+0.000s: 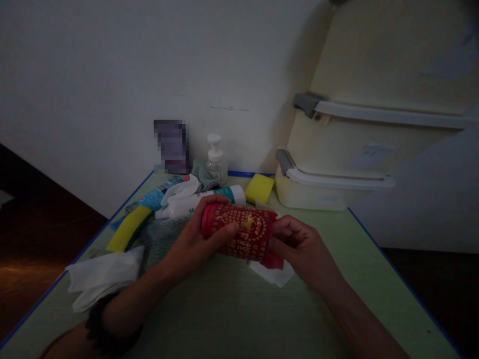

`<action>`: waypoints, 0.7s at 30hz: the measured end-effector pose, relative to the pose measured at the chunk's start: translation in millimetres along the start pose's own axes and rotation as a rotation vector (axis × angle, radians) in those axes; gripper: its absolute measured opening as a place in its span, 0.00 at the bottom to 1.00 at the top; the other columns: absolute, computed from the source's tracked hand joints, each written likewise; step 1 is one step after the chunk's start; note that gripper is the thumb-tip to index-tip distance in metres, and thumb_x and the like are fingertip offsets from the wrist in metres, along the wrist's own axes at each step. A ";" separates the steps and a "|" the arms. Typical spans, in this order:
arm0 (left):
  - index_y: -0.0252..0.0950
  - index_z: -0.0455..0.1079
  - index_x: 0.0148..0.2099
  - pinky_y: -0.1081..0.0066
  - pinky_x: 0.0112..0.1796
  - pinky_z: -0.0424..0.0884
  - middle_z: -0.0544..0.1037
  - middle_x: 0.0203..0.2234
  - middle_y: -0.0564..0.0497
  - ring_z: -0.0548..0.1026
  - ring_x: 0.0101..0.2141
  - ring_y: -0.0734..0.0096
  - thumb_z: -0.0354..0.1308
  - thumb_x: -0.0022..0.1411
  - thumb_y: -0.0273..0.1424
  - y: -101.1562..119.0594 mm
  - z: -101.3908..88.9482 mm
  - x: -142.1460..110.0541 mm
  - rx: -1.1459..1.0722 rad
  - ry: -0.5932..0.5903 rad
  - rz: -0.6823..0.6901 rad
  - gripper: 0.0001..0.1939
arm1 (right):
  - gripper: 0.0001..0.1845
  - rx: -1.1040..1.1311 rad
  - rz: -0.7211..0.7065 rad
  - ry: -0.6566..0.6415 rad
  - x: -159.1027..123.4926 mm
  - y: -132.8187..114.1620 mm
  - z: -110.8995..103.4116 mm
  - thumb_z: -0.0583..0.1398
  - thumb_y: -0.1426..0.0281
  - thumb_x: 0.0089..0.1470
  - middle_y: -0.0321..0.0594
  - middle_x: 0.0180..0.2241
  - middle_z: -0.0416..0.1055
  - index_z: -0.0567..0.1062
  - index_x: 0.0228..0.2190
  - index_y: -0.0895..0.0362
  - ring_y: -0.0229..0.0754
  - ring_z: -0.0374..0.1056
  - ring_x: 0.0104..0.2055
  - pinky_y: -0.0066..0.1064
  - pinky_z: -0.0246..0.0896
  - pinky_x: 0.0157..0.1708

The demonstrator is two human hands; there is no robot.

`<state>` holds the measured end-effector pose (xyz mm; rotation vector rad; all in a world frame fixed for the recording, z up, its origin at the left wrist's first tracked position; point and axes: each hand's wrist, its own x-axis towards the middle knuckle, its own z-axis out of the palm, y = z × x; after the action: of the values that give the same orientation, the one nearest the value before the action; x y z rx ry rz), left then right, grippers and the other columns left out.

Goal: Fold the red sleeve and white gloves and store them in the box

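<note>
A red canister (243,232) with gold lettering and a gold animal figure lies sideways above the table. My left hand (209,229) is wrapped round its left part, near the smooth red rim, with the thumb along the front. At the other end, thin crinkled red material (275,260) sticks out past the canister. My right hand (295,242) pinches there with curled fingers, partly hiding that end. Beneath the canister a sheet of white paper or tissue (275,275) lies on the table.
Behind my hands are a white bottle (179,205), a pump bottle (216,162), a yellow sponge (259,188) and a blue packet (159,194). To the left lie another sponge (129,229), a grey-green cloth (159,239) and white cloth (107,271). Cream storage boxes (329,144) stand back right.
</note>
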<state>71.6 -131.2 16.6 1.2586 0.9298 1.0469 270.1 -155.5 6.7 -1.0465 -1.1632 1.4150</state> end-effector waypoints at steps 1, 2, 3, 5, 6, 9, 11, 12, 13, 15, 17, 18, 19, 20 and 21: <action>0.43 0.60 0.47 0.73 0.31 0.72 0.72 0.38 0.52 0.74 0.34 0.69 0.59 0.56 0.35 -0.1 -0.8 0.1 -0.095 -0.029 -0.054 0.17 | 0.08 -0.012 -0.007 -0.008 0.1 -1.0 -1.7 0.66 0.72 0.42 0.32 0.27 0.76 0.72 0.26 0.55 0.33 0.71 0.29 0.25 0.66 0.30; 0.43 0.60 0.48 0.72 0.31 0.72 0.72 0.39 0.51 0.74 0.34 0.67 0.57 0.57 0.34 0.2 -1.8 0.1 -0.176 -0.057 -0.096 0.17 | 0.08 -0.026 -0.008 -0.018 0.1 -2.1 -3.8 0.66 0.71 0.43 0.32 0.27 0.75 0.72 0.27 0.55 0.34 0.71 0.30 0.26 0.66 0.31; 0.43 0.60 0.49 0.70 0.32 0.73 0.73 0.40 0.51 0.75 0.35 0.66 0.57 0.57 0.33 0.8 -2.9 0.0 -0.227 -0.085 -0.121 0.17 | 0.08 -0.043 -0.005 -0.024 0.0 -3.2 -6.0 0.66 0.70 0.44 0.32 0.28 0.74 0.72 0.28 0.55 0.34 0.71 0.31 0.26 0.66 0.31; 0.44 0.59 0.52 0.69 0.36 0.73 0.73 0.43 0.51 0.75 0.39 0.64 0.59 0.54 0.30 3.2 -4.9 -0.6 -0.213 -0.126 -0.118 0.23 | 0.09 -0.088 -0.018 -0.014 -0.1 -5.2 -10.6 0.65 0.70 0.45 0.32 0.30 0.73 0.71 0.31 0.53 0.35 0.70 0.33 0.28 0.67 0.33; 0.44 0.59 0.53 0.69 0.38 0.73 0.72 0.44 0.51 0.74 0.40 0.64 0.61 0.54 0.29 4.8 -5.7 -1.0 -0.164 -0.136 -0.098 0.25 | 0.10 -0.112 -0.037 0.001 -0.2 -6.0 -12.5 0.65 0.70 0.45 0.32 0.32 0.72 0.70 0.32 0.52 0.36 0.70 0.34 0.29 0.67 0.34; 0.42 0.60 0.54 0.71 0.38 0.73 0.72 0.43 0.51 0.74 0.40 0.66 0.63 0.53 0.30 8.8 -6.8 -1.8 -0.026 -0.128 -0.025 0.27 | 0.11 -0.190 -0.122 0.012 -1.1 -7.2 -14.5 0.65 0.71 0.45 0.34 0.38 0.69 0.71 0.33 0.51 0.38 0.68 0.39 0.31 0.67 0.37; 0.42 0.62 0.52 0.73 0.35 0.73 0.73 0.41 0.52 0.74 0.38 0.68 0.65 0.51 0.29 9.6 -7.4 -1.6 0.020 -0.112 0.010 0.26 | 0.08 -0.226 -0.141 -0.040 -2.1 -7.3 -12.7 0.64 0.71 0.47 0.34 0.40 0.69 0.72 0.33 0.51 0.38 0.68 0.40 0.31 0.67 0.39; 0.42 0.62 0.51 0.74 0.35 0.73 0.72 0.40 0.53 0.73 0.37 0.69 0.66 0.50 0.29 9.5 -7.9 -1.3 0.036 -0.104 0.022 0.26 | 0.07 -0.238 -0.137 -0.069 -2.5 -7.0 -11.2 0.63 0.71 0.49 0.35 0.39 0.70 0.72 0.33 0.51 0.38 0.69 0.40 0.31 0.67 0.40; 0.42 0.63 0.50 0.74 0.35 0.73 0.72 0.39 0.54 0.73 0.37 0.70 0.66 0.50 0.29 9.1 -8.6 -0.8 0.052 -0.098 0.033 0.25 | 0.07 -0.244 -0.127 -0.090 -2.9 -6.5 -9.6 0.62 0.70 0.50 0.35 0.39 0.71 0.73 0.34 0.51 0.38 0.69 0.41 0.31 0.67 0.40; 0.42 0.64 0.48 0.74 0.35 0.72 0.72 0.38 0.54 0.73 0.36 0.70 0.67 0.49 0.29 8.3 -9.9 0.2 0.081 -0.090 0.048 0.24 | 0.08 -0.263 -0.105 -0.125 -3.6 -5.1 -6.8 0.60 0.70 0.51 0.36 0.39 0.72 0.73 0.37 0.51 0.40 0.70 0.41 0.33 0.68 0.40; 0.41 0.65 0.47 0.74 0.35 0.72 0.71 0.37 0.55 0.72 0.36 0.70 0.67 0.48 0.29 8.0 -10.9 1.1 0.099 -0.083 0.047 0.24 | 0.10 -0.322 -0.121 -0.129 -3.9 -3.7 -5.4 0.59 0.71 0.52 0.38 0.42 0.71 0.73 0.38 0.51 0.42 0.70 0.43 0.35 0.68 0.41; 0.41 0.65 0.47 0.74 0.35 0.72 0.71 0.37 0.55 0.72 0.35 0.71 0.68 0.48 0.29 8.2 -11.1 1.5 0.101 -0.073 0.051 0.24 | 0.10 -0.365 -0.150 -0.106 -3.9 -3.4 -5.5 0.59 0.71 0.52 0.39 0.43 0.70 0.73 0.38 0.51 0.43 0.69 0.45 0.36 0.67 0.42; 0.40 0.65 0.46 0.74 0.35 0.72 0.71 0.36 0.55 0.72 0.35 0.71 0.68 0.48 0.29 8.4 -10.9 1.8 0.100 -0.057 0.060 0.23 | 0.10 -0.407 -0.188 -0.068 -3.8 -3.5 -6.2 0.60 0.71 0.51 0.39 0.45 0.68 0.73 0.37 0.50 0.43 0.67 0.47 0.36 0.67 0.43; 0.40 0.65 0.46 0.74 0.35 0.72 0.72 0.36 0.55 0.72 0.35 0.71 0.67 0.48 0.30 8.7 -10.4 2.0 0.097 -0.035 0.074 0.22 | 0.10 -0.429 -0.229 -0.013 -3.6 -4.0 -7.4 0.61 0.71 0.50 0.39 0.46 0.66 0.73 0.37 0.49 0.44 0.65 0.49 0.36 0.66 0.44; 0.39 0.65 0.45 0.74 0.35 0.71 0.72 0.36 0.54 0.72 0.35 0.71 0.67 0.49 0.30 9.1 -9.6 1.9 0.097 -0.010 0.093 0.21 | 0.10 -0.415 -0.265 0.044 -3.4 -4.9 -8.9 0.62 0.70 0.49 0.39 0.48 0.63 0.73 0.36 0.49 0.44 0.64 0.51 0.36 0.66 0.46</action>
<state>62.1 -126.6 24.8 1.3976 0.9308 1.0778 280.0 -157.4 10.2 -1.1472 -1.5416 0.9603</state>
